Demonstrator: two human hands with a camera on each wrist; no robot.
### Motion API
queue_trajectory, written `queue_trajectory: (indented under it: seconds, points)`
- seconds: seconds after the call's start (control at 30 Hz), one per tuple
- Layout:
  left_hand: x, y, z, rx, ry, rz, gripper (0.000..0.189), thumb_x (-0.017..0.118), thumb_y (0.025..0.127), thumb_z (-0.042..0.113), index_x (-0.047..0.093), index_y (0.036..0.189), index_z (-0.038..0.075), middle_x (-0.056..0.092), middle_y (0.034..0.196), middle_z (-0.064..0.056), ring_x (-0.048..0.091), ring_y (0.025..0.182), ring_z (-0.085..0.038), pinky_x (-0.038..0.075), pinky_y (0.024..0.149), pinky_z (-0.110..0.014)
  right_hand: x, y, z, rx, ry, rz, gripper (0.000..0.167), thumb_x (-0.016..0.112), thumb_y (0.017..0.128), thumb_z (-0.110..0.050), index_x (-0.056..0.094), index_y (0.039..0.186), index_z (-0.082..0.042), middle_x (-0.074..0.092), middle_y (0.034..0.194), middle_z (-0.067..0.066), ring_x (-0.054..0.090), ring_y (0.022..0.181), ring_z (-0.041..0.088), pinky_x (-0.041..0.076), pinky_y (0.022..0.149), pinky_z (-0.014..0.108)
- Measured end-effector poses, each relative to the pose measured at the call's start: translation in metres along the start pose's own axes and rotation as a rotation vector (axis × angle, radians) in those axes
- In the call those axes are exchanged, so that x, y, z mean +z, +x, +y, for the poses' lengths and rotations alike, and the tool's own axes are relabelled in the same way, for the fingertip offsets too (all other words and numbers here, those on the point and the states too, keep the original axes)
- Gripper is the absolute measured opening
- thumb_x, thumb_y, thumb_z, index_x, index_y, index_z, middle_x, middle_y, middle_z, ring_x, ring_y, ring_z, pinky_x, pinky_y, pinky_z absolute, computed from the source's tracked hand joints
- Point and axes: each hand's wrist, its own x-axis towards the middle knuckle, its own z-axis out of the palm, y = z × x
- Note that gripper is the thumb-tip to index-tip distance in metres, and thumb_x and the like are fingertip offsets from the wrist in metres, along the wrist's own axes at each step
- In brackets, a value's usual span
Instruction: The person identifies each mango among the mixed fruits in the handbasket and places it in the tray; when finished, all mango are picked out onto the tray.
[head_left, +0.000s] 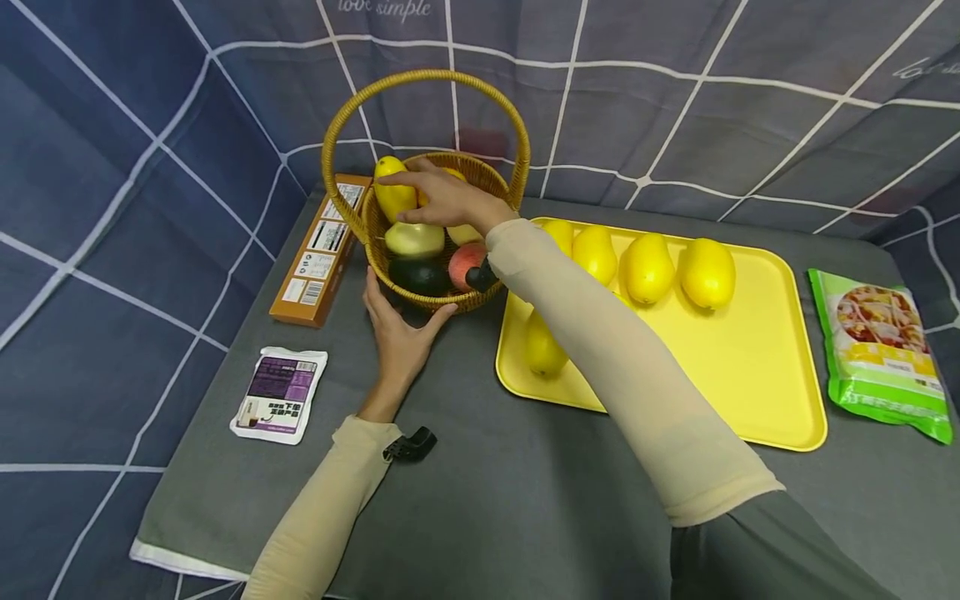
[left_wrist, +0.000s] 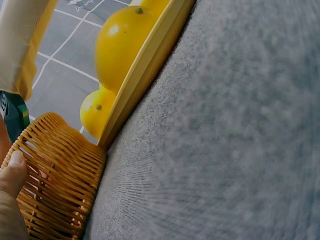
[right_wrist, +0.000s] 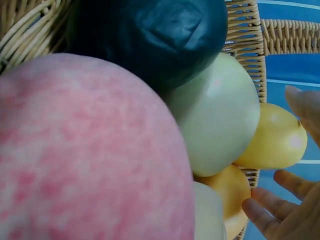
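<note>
A woven basket (head_left: 457,304) with a tall arched handle holds a pink-red round fruit (head_left: 467,265), a dark green-black one (head_left: 418,275), a pale green one (head_left: 415,240) and yellow oval fruit (head_left: 392,196). My right hand (head_left: 447,196) reaches over the basket, its thumb and fingers spread on either side of a yellow oval fruit (right_wrist: 275,137); a gap shows between them and it in the right wrist view. My left hand (head_left: 401,333) rests against the basket's near side, fingers and thumb spread along the wall. In the left wrist view the thumb (left_wrist: 16,167) touches the weave.
Right of the basket lies a yellow tray (head_left: 750,358) with several yellow oval fruits (head_left: 647,267), partly under my right forearm. A brown box (head_left: 318,258) and a white-purple packet (head_left: 279,395) lie to the left. A green bag (head_left: 881,354) sits at far right.
</note>
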Motion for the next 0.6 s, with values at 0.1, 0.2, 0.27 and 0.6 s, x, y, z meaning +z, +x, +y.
queue_trajectory:
  seconds: [0.1,0.2,0.27,0.6]
  points:
    - [0.0001,-0.0001,-0.0005,0.002,0.005,0.001,0.12,0.082,0.074,0.049,0.005,0.157,0.012,0.014,0.16,-0.01,0.021,0.145,-0.021,0.024,0.116,-0.05,0.001,0.0039,-0.0004,-0.004,-0.013,-0.011,0.062,0.059,0.097,-0.041,0.033,0.153,-0.033,0.014,0.162,0.011,0.024,0.147,0.027,0.032,0.114,0.042]
    - [0.0008,-0.0004,-0.0005,0.001,0.006,-0.004,0.121,0.082,0.073,0.05,0.004,0.158,0.012,0.014,0.159,-0.01,0.021,0.144,-0.021,0.025,0.116,-0.05,0.0022,0.0067,-0.0004,0.007,-0.001,-0.017,0.062,0.059,0.096,-0.04,0.033,0.153,-0.035,0.017,0.16,0.012,0.03,0.143,0.027,0.034,0.112,0.042]
    - [0.0009,-0.0008,-0.0005,-0.004,0.003,-0.009,0.121,0.083,0.073,0.049,0.003,0.158,0.013,0.015,0.159,-0.01,0.022,0.144,-0.021,0.027,0.114,-0.051,0.0035,0.0081,0.0003,0.013,0.024,-0.01,0.063,0.061,0.095,-0.038,0.034,0.152,-0.035,0.02,0.157,0.012,0.034,0.139,0.026,0.036,0.11,0.04]
    - [-0.0003,0.0006,-0.0026,-0.008,-0.006,-0.014,0.121,0.081,0.074,0.05,0.002,0.158,0.015,0.018,0.155,-0.016,0.024,0.143,-0.023,0.036,0.108,-0.054,0.0061,0.0059,0.0015,0.02,0.063,0.133,0.065,0.068,0.09,-0.034,0.04,0.149,-0.035,0.027,0.151,0.008,0.048,0.12,0.022,0.043,0.098,0.033]
